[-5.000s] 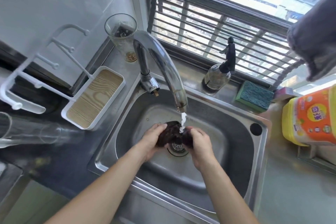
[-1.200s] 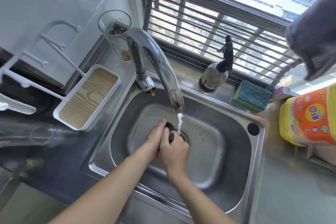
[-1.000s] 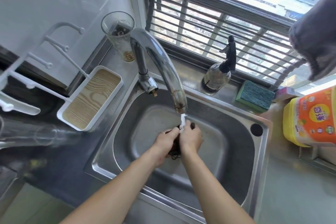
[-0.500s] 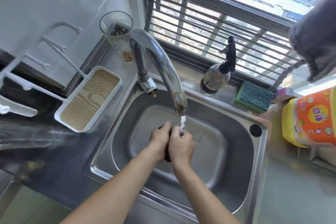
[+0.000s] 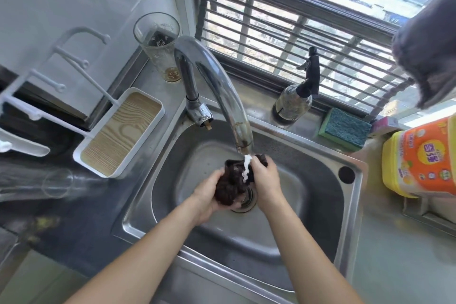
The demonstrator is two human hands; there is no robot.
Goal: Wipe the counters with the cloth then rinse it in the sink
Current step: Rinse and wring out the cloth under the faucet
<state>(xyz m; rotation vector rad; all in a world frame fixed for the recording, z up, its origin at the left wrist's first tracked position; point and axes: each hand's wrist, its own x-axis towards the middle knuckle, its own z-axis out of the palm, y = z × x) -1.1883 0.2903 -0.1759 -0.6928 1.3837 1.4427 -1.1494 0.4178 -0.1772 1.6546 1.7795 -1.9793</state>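
Observation:
A dark brown wet cloth [image 5: 232, 181] is bunched between both my hands over the drain of the steel sink [image 5: 313, 207]. My left hand [image 5: 209, 195] cups it from below and the left. My right hand [image 5: 265, 177] grips its right side, fingers curled over the top edge. Water runs from the curved chrome tap [image 5: 222, 91] onto the cloth. Part of the cloth is hidden inside my palms.
Behind the sink stand a tall glass [image 5: 159, 44], a spray bottle [image 5: 296, 99] and a green sponge [image 5: 345, 128]. A white tray with a wooden base [image 5: 121, 131] sits left. A yellow-orange detergent jug [image 5: 422, 155] is right. A grey towel [image 5: 431, 44] hangs upper right.
My hands were pressed together around the cloth under the stream. They have spread apart, and the cloth has opened into a looser bunch between them.

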